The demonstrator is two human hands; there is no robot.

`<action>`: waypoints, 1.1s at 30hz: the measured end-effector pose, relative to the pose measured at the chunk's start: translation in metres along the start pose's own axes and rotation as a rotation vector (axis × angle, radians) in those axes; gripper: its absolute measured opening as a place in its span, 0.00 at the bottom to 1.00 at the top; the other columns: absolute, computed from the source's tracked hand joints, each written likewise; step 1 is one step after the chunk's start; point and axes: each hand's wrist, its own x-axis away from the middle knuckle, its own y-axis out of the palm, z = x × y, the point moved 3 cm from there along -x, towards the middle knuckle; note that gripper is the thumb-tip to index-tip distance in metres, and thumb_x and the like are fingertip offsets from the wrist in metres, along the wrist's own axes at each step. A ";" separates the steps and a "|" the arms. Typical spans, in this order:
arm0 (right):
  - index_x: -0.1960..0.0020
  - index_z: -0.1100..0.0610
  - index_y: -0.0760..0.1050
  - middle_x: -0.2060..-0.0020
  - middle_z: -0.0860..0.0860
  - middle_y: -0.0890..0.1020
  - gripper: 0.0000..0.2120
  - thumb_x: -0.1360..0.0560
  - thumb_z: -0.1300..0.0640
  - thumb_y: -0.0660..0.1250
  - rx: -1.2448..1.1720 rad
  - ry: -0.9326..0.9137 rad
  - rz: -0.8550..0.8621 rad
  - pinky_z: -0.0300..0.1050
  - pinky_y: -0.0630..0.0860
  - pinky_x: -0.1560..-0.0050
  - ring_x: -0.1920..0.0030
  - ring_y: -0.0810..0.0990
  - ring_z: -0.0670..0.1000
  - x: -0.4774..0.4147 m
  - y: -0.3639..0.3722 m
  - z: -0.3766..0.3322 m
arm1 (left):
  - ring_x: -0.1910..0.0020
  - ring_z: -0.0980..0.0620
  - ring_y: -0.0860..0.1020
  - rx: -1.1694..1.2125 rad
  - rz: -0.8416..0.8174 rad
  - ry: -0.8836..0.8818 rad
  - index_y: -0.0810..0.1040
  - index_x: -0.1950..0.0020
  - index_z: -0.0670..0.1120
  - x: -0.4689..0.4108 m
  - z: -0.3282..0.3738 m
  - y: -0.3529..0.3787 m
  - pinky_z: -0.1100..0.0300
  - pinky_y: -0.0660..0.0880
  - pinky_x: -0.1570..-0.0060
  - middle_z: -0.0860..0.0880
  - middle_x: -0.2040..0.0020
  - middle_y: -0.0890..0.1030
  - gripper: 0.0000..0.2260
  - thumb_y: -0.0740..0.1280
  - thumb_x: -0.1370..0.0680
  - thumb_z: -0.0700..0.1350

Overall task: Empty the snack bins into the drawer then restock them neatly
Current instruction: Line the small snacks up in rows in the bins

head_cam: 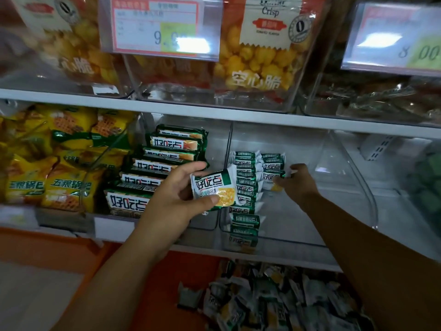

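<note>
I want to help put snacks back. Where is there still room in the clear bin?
The clear bin is bare on its right side, beyond the right hand. Its left side is crowded with rows of small green packets. The left hand holds one packet. The next bin's long packs fill it.

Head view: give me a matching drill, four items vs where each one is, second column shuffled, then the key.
Items:
1. small white-and-green packet
2. long green cracker packs
3. yellow snack bags
4. loose pile of small packets

Places:
A. in the open drawer below the shelf
B. held in the left hand, in front of the bins
C. stacked in the clear bin just left of the one being filled
D. in the far-left bin on the same shelf

Pairs: 1-B, 2-C, 3-D, 4-A

The right hand is inside the clear bin, at a second row of small packets.
</note>
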 end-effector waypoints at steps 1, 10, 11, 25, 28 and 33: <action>0.30 0.59 0.64 0.37 0.59 0.74 0.31 0.28 0.54 0.74 0.014 -0.042 0.033 0.51 0.75 0.41 0.40 0.76 0.58 0.006 -0.004 -0.006 | 0.44 0.61 0.80 -0.007 -0.002 0.003 0.77 0.40 0.61 0.001 0.001 0.001 0.63 0.77 0.51 0.61 0.40 0.80 0.24 0.74 0.29 0.38; 0.36 0.42 0.73 0.51 0.46 0.84 0.18 0.26 0.49 0.67 -0.373 -0.330 -0.593 0.35 0.78 0.55 0.51 0.83 0.43 0.157 -0.020 -0.081 | 0.40 0.56 0.78 -0.122 -0.072 0.055 0.73 0.37 0.61 0.004 0.003 0.014 0.51 0.77 0.41 0.60 0.40 0.80 0.27 0.74 0.28 0.36; 0.37 0.44 0.73 0.52 0.48 0.84 0.19 0.26 0.54 0.70 -0.382 -0.316 -0.588 0.35 0.77 0.57 0.53 0.83 0.44 0.157 -0.019 -0.078 | 0.39 0.57 0.77 -0.145 -0.064 0.073 0.72 0.37 0.63 0.006 0.003 0.017 0.51 0.77 0.40 0.61 0.39 0.79 0.28 0.75 0.28 0.37; 0.51 0.58 0.67 0.59 0.57 0.76 0.16 0.30 0.71 0.71 -0.082 0.053 -0.215 0.42 0.77 0.60 0.63 0.76 0.49 0.036 -0.022 -0.001 | 0.51 0.80 0.66 -0.540 -0.136 0.091 0.62 0.25 0.60 0.002 -0.021 0.019 0.80 0.67 0.52 0.66 0.40 0.70 0.24 0.64 0.21 0.52; 0.42 0.61 0.66 0.47 0.64 0.75 0.23 0.31 0.71 0.73 0.001 0.016 -0.161 0.44 0.75 0.58 0.57 0.76 0.53 0.021 -0.011 0.003 | 0.52 0.84 0.67 -0.534 -0.135 0.108 0.61 0.29 0.65 0.001 -0.022 0.018 0.82 0.68 0.55 0.73 0.44 0.68 0.23 0.64 0.21 0.52; 0.24 0.57 0.54 0.32 0.58 0.68 0.42 0.30 0.72 0.71 -0.001 -0.031 -0.204 0.44 0.77 0.53 0.46 0.76 0.55 0.014 -0.002 -0.001 | 0.51 0.85 0.66 -0.527 -0.140 0.125 0.58 0.38 0.74 0.001 -0.023 0.018 0.82 0.68 0.55 0.77 0.46 0.66 0.20 0.64 0.21 0.54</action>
